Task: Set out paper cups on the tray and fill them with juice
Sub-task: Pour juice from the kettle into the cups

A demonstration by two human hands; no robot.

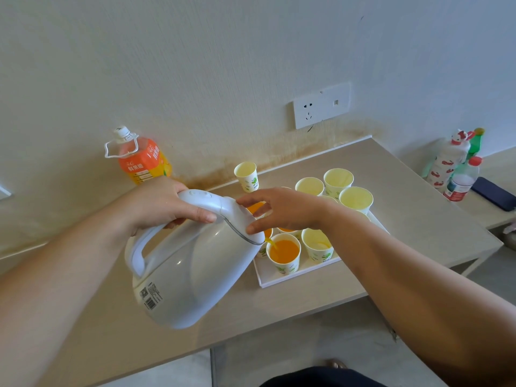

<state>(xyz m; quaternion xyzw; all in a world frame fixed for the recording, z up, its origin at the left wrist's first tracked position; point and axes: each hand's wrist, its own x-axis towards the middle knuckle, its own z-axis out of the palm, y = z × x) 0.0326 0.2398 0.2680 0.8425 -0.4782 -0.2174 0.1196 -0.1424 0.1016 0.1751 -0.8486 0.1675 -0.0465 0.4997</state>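
Note:
A white kettle [192,272] is tilted toward a white tray [282,277], and orange juice runs from its spout into a front paper cup [284,255]. My left hand [164,203] grips the kettle's handle. My right hand [282,209] rests its fingertips and thumb on the kettle's lid. Several paper cups stand on the tray: some near the spout hold juice, while those at the back [356,199] look empty. One more empty cup [247,176] stands off the tray by the wall. Part of the tray is hidden behind the kettle and my right hand.
An orange juice bottle [141,160] stands against the wall at the left. Several bottles [459,174] and a dark phone [494,192] sit on the lower surface at the right. A wall socket [321,107] is above the tray. The counter's front edge runs near my body.

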